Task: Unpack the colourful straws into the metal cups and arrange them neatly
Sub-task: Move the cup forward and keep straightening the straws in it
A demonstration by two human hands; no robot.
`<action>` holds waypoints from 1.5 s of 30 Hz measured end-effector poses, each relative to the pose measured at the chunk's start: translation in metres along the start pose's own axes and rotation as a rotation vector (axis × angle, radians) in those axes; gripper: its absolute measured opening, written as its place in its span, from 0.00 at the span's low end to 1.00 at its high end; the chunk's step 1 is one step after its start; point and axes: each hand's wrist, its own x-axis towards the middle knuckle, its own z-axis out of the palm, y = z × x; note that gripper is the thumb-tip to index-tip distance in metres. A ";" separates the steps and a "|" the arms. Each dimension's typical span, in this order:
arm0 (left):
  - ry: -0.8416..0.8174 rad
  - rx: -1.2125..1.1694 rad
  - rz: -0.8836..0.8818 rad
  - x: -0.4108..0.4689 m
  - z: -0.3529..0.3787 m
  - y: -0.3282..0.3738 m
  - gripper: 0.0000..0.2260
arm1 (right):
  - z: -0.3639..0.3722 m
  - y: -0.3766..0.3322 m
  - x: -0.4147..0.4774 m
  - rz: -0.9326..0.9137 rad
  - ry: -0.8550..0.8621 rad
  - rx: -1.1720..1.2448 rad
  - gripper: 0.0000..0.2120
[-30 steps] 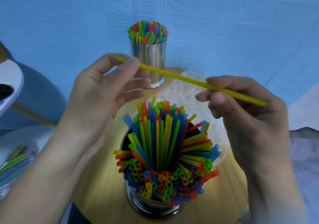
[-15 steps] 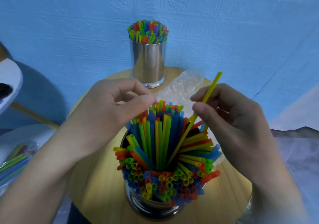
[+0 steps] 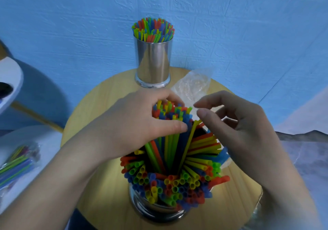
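Note:
A near metal cup (image 3: 156, 210) at the table's front is crammed with colourful straws (image 3: 177, 181) that fan outward. My left hand (image 3: 134, 125) grips the upright bunch at the cup's far side, thumb in front, fingers behind. A yellow straw (image 3: 188, 144) leans in the cup just right of that bunch. My right hand (image 3: 245, 132) hovers beside its top end with loosely curled fingers and holds nothing. A far metal cup (image 3: 153, 64) stands at the table's back edge, full of upright, even straws (image 3: 153, 30).
Both cups stand on a small round wooden table (image 3: 106, 185) against a blue wall. A crumpled clear plastic bag (image 3: 193, 86) lies right of the far cup. At the left, a wrapped pack of straws (image 3: 16, 164) lies on a white surface.
The yellow straw went from held across both hands to standing in the near cup. My right hand let it go. My left hand moved down and took hold of the straw bunch.

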 end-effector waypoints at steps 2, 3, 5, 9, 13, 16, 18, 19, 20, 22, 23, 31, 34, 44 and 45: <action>0.025 0.007 0.012 0.001 0.002 0.000 0.12 | -0.002 0.001 0.001 0.054 -0.050 -0.023 0.07; 0.036 0.008 0.018 0.001 0.003 0.000 0.11 | -0.004 0.002 0.001 0.075 -0.090 -0.035 0.09; 0.050 -0.009 0.029 0.000 0.002 -0.002 0.09 | -0.004 0.001 0.003 0.103 -0.148 -0.001 0.11; 0.051 -0.093 0.046 -0.004 0.002 -0.003 0.09 | -0.001 0.000 0.005 0.102 -0.171 0.109 0.13; 0.064 -0.136 0.070 -0.006 0.005 -0.004 0.12 | 0.000 -0.002 0.005 0.086 -0.164 0.164 0.10; 0.106 -0.179 0.085 -0.007 0.007 -0.005 0.15 | -0.001 -0.002 0.004 0.104 -0.168 0.193 0.09; 0.108 -0.187 0.086 -0.008 0.007 -0.005 0.16 | -0.001 -0.002 0.005 0.104 -0.149 0.202 0.08; 0.097 -0.197 0.082 -0.008 0.006 -0.005 0.17 | -0.001 -0.002 0.005 0.106 -0.139 0.203 0.07; 0.079 -0.207 0.079 -0.009 0.006 -0.005 0.18 | -0.002 -0.001 0.005 0.108 -0.131 0.203 0.07; 0.035 -0.223 0.073 -0.011 0.002 -0.005 0.19 | -0.002 -0.001 0.004 0.110 -0.121 0.208 0.05; 0.010 -0.232 0.068 -0.012 0.000 -0.005 0.20 | -0.002 -0.001 0.004 0.114 -0.117 0.214 0.04; -0.072 -0.319 0.014 -0.016 -0.007 -0.011 0.22 | -0.001 0.000 0.002 0.141 -0.117 0.169 0.09; -0.072 -0.283 -0.007 -0.016 -0.007 -0.012 0.21 | 0.000 0.000 0.002 0.126 -0.123 0.161 0.08; 0.016 -0.233 -0.008 -0.020 -0.001 -0.005 0.12 | -0.009 0.012 0.000 0.116 -0.115 0.147 0.17; 0.043 -0.222 -0.017 -0.020 0.000 -0.005 0.12 | -0.009 0.012 0.000 0.116 -0.114 0.160 0.17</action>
